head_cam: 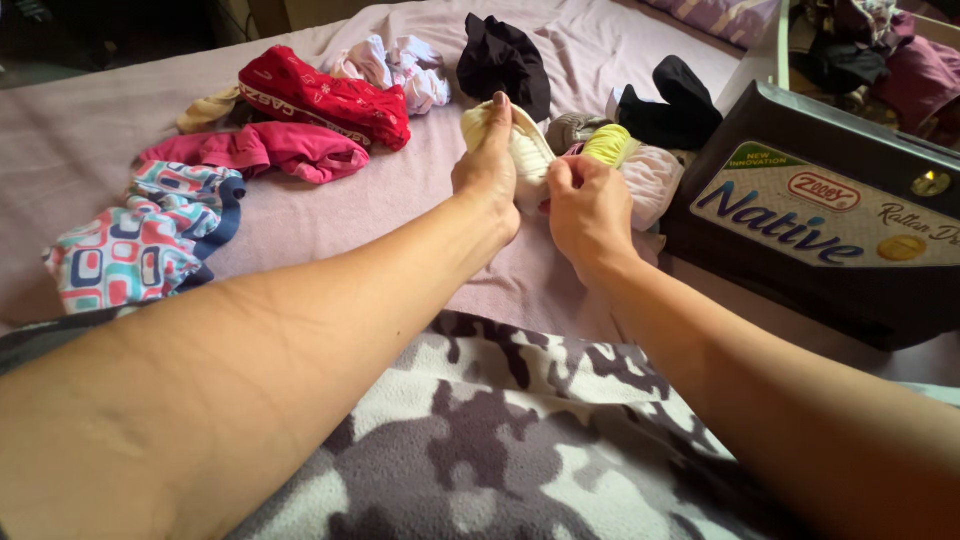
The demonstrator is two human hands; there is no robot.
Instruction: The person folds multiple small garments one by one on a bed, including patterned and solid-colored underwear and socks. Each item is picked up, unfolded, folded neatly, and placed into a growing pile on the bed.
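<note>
Pink bedsheet (90,150), both hands (540,190) gripping cream sock (528,150); black box (800,250), white-green label (830,215)

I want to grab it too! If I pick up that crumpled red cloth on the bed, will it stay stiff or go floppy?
The crumpled red cloth would probably flop and sag, since it lies in soft folds. It looks light, being thin fabric. It is unlikely to roll or break.
</note>
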